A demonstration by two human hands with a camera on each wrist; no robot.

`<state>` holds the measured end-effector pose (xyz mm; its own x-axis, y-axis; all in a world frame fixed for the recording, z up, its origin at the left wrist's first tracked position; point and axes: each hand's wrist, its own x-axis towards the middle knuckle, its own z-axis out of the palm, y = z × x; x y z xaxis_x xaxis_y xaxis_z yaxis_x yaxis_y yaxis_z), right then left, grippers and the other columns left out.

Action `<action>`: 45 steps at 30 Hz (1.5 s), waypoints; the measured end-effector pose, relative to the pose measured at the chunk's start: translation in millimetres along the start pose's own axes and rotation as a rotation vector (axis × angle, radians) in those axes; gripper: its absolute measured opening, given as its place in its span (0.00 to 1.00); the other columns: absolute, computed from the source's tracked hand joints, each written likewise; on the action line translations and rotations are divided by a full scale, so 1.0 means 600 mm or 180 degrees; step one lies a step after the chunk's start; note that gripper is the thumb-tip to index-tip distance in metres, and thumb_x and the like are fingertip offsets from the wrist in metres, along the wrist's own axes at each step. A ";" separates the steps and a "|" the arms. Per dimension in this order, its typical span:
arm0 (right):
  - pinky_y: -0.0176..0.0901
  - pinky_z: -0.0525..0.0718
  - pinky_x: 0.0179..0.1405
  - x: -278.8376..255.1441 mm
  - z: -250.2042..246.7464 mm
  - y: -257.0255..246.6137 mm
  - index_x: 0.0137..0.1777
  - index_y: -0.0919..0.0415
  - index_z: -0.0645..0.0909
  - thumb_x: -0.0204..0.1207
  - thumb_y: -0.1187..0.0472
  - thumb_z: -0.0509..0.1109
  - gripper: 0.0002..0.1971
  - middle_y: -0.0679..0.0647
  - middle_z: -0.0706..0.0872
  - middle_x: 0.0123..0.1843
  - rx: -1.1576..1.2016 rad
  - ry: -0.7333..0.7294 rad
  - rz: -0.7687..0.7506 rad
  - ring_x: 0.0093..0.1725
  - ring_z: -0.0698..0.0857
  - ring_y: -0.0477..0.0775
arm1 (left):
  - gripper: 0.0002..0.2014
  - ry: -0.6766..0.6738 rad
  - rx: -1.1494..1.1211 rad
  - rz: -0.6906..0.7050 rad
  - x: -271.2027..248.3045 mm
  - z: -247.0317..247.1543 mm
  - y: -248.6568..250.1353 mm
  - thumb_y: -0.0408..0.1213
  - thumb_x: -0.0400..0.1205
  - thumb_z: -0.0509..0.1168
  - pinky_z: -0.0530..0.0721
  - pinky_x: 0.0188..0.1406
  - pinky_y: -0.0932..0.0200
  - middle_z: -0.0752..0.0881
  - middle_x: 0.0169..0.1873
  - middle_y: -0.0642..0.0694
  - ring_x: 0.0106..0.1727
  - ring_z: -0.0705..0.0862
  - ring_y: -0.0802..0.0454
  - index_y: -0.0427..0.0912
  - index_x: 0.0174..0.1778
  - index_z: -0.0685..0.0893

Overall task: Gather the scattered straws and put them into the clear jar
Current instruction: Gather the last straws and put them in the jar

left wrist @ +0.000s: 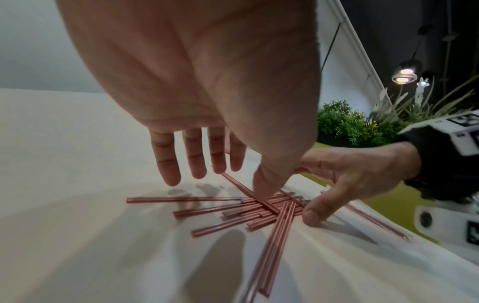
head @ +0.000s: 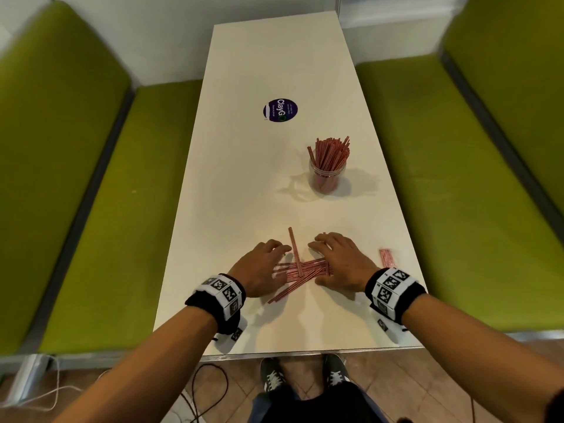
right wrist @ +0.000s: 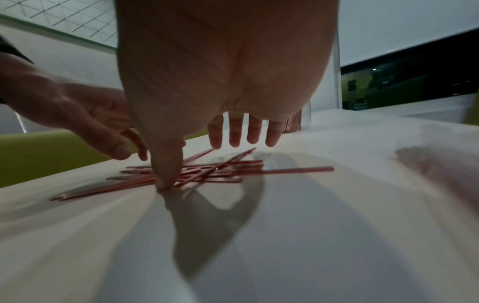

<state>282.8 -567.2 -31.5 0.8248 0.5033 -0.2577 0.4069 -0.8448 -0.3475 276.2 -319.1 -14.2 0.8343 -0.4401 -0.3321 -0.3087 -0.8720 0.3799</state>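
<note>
A loose pile of red straws (head: 300, 271) lies on the white table (head: 244, 184) near its front edge. My left hand (head: 264, 264) rests at the pile's left side, fingers straight, thumb tip on the straws (left wrist: 259, 209). My right hand (head: 338, 259) rests at the pile's right side, fingers spread above the straws (right wrist: 207, 172), thumb tip (right wrist: 166, 180) on them. Neither hand grips anything. A few more straws (head: 387, 258) lie to the right of my right hand. The clear jar (head: 327, 178) stands farther back, holding several upright straws.
A round purple sticker (head: 280, 110) is stuck on the table beyond the jar. Green benches (head: 100, 209) flank the table on both sides. Cables (head: 207, 389) lie on the floor by my feet.
</note>
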 end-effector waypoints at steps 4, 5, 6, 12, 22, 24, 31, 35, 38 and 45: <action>0.48 0.74 0.69 0.003 -0.003 0.003 0.72 0.51 0.79 0.75 0.43 0.74 0.27 0.51 0.79 0.70 -0.0110 0.0142 -0.0267 0.69 0.76 0.56 | 0.25 0.0031 -0.0103 -0.0470 0.019 0.003 0.014 0.57 0.84 0.61 0.81 0.62 0.48 0.79 0.64 0.45 0.65 0.80 0.44 0.45 0.71 0.77; 0.47 0.76 0.66 0.003 -0.001 -0.001 0.70 0.52 0.80 0.76 0.44 0.74 0.24 0.51 0.80 0.67 -0.0060 0.0166 -0.0278 0.67 0.77 0.55 | 0.22 0.0105 -0.0074 -0.0573 0.030 0.001 0.020 0.57 0.85 0.60 0.81 0.58 0.48 0.82 0.58 0.45 0.60 0.82 0.43 0.44 0.64 0.80; 0.46 0.76 0.64 0.001 0.000 -0.006 0.70 0.52 0.81 0.77 0.45 0.74 0.23 0.51 0.81 0.66 0.0018 0.0167 -0.0279 0.65 0.77 0.54 | 0.21 0.0162 -0.0013 -0.0662 0.040 0.000 0.027 0.58 0.85 0.59 0.81 0.54 0.49 0.83 0.54 0.44 0.56 0.83 0.43 0.43 0.58 0.81; 0.45 0.80 0.55 -0.008 0.001 -0.011 0.62 0.54 0.81 0.75 0.41 0.74 0.22 0.48 0.80 0.59 0.0506 0.0611 0.0503 0.57 0.79 0.51 | 0.24 0.0117 0.0502 -0.1000 0.087 -0.016 0.069 0.58 0.83 0.62 0.80 0.44 0.51 0.87 0.52 0.41 0.53 0.86 0.38 0.39 0.57 0.82; 0.49 0.87 0.41 0.037 -0.026 -0.031 0.42 0.58 0.86 0.72 0.45 0.75 0.15 0.55 0.90 0.42 0.0338 0.0181 0.1397 0.41 0.88 0.60 | 0.14 0.0096 -0.0021 -0.1338 0.107 -0.032 0.088 0.45 0.77 0.73 0.79 0.41 0.55 0.88 0.51 0.38 0.53 0.87 0.37 0.39 0.45 0.80; 0.50 0.88 0.43 0.047 -0.029 -0.038 0.44 0.59 0.87 0.73 0.52 0.74 0.10 0.58 0.90 0.43 0.0297 0.0118 0.1340 0.43 0.89 0.62 | 0.14 0.0037 0.0021 -0.1370 0.109 -0.032 0.091 0.45 0.76 0.75 0.79 0.39 0.56 0.89 0.50 0.39 0.50 0.88 0.38 0.39 0.43 0.80; 0.50 0.83 0.37 0.057 -0.033 -0.047 0.41 0.63 0.84 0.78 0.61 0.65 0.09 0.58 0.87 0.41 -0.0001 -0.0031 0.0910 0.39 0.85 0.64 | 0.15 0.0116 -0.0160 -0.1391 0.093 -0.054 0.065 0.47 0.76 0.73 0.79 0.37 0.54 0.89 0.44 0.38 0.46 0.88 0.38 0.39 0.37 0.78; 0.53 0.81 0.48 0.040 -0.033 -0.051 0.53 0.59 0.85 0.85 0.55 0.63 0.11 0.55 0.86 0.51 -0.0250 0.0188 -0.0041 0.50 0.83 0.60 | 0.13 0.0202 -0.0615 -0.1266 0.068 -0.078 0.031 0.43 0.76 0.71 0.88 0.40 0.51 0.92 0.32 0.43 0.37 0.90 0.45 0.37 0.33 0.87; 0.51 0.77 0.39 0.026 -0.012 -0.070 0.47 0.57 0.87 0.80 0.56 0.71 0.06 0.54 0.86 0.44 -0.0502 0.0270 -0.0719 0.43 0.83 0.59 | 0.08 0.0097 -0.0598 -0.1008 0.045 -0.081 0.011 0.39 0.81 0.68 0.87 0.42 0.52 0.92 0.36 0.45 0.39 0.89 0.47 0.39 0.42 0.88; 0.52 0.81 0.39 0.004 0.008 -0.084 0.51 0.61 0.88 0.75 0.57 0.76 0.09 0.57 0.88 0.47 -0.0103 0.0440 -0.0680 0.47 0.86 0.62 | 0.11 -0.0233 0.0159 -0.0329 0.033 -0.035 0.028 0.46 0.86 0.60 0.84 0.49 0.46 0.88 0.50 0.45 0.48 0.85 0.43 0.44 0.54 0.84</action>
<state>262.4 -522.5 -18.8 0.7638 0.6432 -0.0551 0.5881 -0.7285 -0.3512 297.5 -337.9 3.7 0.8278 -0.3601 -0.4302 -0.2466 -0.9223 0.2976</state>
